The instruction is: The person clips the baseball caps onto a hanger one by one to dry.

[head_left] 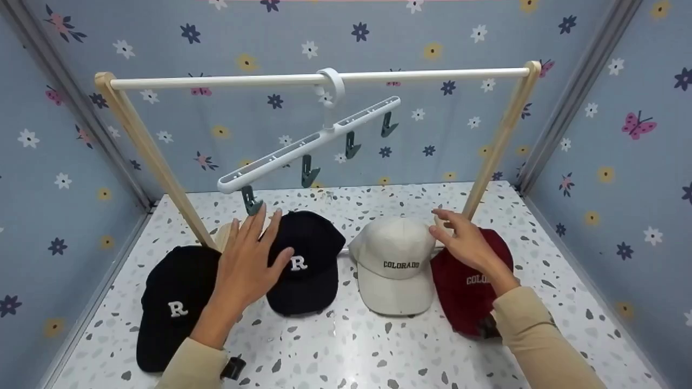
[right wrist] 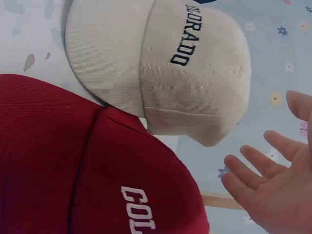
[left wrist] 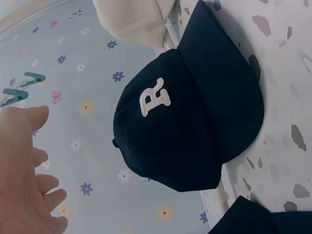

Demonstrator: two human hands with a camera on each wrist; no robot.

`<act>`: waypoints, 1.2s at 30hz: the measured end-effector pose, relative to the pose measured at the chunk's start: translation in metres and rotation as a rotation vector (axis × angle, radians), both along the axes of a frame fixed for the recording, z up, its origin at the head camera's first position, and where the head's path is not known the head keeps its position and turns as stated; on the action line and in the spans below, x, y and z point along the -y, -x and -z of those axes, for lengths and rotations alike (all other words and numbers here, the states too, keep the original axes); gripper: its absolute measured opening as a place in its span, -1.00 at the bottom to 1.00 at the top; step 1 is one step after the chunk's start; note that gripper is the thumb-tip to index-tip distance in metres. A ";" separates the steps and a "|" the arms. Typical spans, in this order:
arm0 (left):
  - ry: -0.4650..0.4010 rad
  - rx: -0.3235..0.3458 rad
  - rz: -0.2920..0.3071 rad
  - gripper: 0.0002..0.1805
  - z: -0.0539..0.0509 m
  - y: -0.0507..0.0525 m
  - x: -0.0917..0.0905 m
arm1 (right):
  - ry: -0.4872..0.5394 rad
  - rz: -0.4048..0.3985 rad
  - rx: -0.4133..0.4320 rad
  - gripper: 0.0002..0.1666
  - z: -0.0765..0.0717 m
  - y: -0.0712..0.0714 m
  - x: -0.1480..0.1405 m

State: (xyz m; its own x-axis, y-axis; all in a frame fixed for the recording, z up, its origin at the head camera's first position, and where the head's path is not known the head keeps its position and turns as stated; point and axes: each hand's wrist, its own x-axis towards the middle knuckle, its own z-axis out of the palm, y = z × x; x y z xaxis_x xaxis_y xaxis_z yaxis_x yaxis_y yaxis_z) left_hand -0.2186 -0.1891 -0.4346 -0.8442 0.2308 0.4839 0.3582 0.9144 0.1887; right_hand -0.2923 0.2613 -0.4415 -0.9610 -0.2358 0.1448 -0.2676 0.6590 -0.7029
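Observation:
In the head view the left hand (head_left: 248, 265), fingers spread, is raised between a black cap (head_left: 167, 302) and a navy cap (head_left: 303, 259), both marked R. Its fingertips reach just below the leftmost clip (head_left: 250, 200) of a white hanger (head_left: 275, 156); contact cannot be told. The right hand (head_left: 467, 243) hovers over a dark red cap (head_left: 470, 292), beside a cream cap (head_left: 397, 259) lettered COLORADO. Both wrist views show relaxed, extended fingers holding nothing: left hand (left wrist: 24, 175) near the navy cap (left wrist: 165, 117), right hand (right wrist: 278, 180) near the cream cap (right wrist: 195, 68).
The hanger hangs tilted from a white rod (head_left: 432, 74) between wooden posts (head_left: 503, 135). More green clips (head_left: 309, 172) hang along it. Flowered panels (head_left: 346, 48) surround the speckled tabletop (head_left: 346, 346). A beige item (head_left: 222, 236) shows partly behind the left hand.

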 end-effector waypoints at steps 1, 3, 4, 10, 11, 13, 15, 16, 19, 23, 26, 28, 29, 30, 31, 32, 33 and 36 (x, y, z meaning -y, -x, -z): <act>0.000 -0.001 0.007 -0.19 0.001 0.001 -0.002 | -0.002 0.000 0.007 -0.27 0.001 0.001 0.001; -0.009 -0.002 0.025 -0.20 0.002 0.004 -0.007 | 0.001 -0.001 0.022 -0.26 0.004 0.004 0.003; -0.016 -0.001 0.034 -0.20 0.002 0.005 -0.010 | 0.005 -0.002 0.029 -0.26 0.005 0.005 0.004; -0.034 0.011 0.075 -0.21 0.004 0.010 -0.026 | 0.006 -0.002 0.058 -0.25 0.009 0.011 0.012; -0.033 0.015 0.079 -0.21 0.005 0.011 -0.029 | 0.000 0.002 0.059 -0.26 0.009 0.013 0.014; -0.026 0.028 0.086 -0.21 0.005 0.012 -0.034 | -0.008 0.012 0.065 -0.26 0.010 0.015 0.016; -0.014 0.049 0.085 -0.21 0.005 0.014 -0.039 | -0.010 0.020 0.075 -0.27 0.010 0.017 0.018; -0.009 0.061 0.085 -0.21 0.006 0.015 -0.041 | -0.007 0.024 0.083 -0.27 0.011 0.017 0.018; 0.007 0.094 0.091 -0.21 0.006 0.017 -0.046 | 0.005 0.031 0.096 -0.28 0.012 0.018 0.019; 0.009 0.092 0.114 -0.24 0.009 0.019 -0.052 | 0.022 0.032 0.108 -0.28 0.012 0.019 0.021; 0.008 0.097 0.122 -0.25 0.011 0.021 -0.056 | 0.034 0.032 0.120 -0.28 0.012 0.020 0.023; 0.003 0.116 0.128 -0.26 0.012 0.022 -0.059 | 0.037 0.032 0.122 -0.28 0.012 0.020 0.024; 0.003 0.122 0.131 -0.26 0.012 0.022 -0.061 | 0.037 0.035 0.123 -0.28 0.013 0.021 0.024; 0.001 0.130 0.135 -0.26 0.013 0.023 -0.063 | 0.039 0.041 0.125 -0.29 0.014 0.021 0.025; 0.001 0.134 0.139 -0.26 0.013 0.024 -0.065 | 0.042 0.045 0.127 -0.30 0.014 0.021 0.025; -0.001 0.136 0.143 -0.27 0.014 0.025 -0.066 | 0.042 0.050 0.128 -0.30 0.015 0.022 0.025; 0.001 0.136 0.147 -0.27 0.014 0.026 -0.068 | 0.044 0.051 0.129 -0.31 0.015 0.022 0.025; 0.002 0.134 0.156 -0.26 0.015 0.028 -0.073 | 0.040 0.056 0.135 -0.33 0.016 0.024 0.026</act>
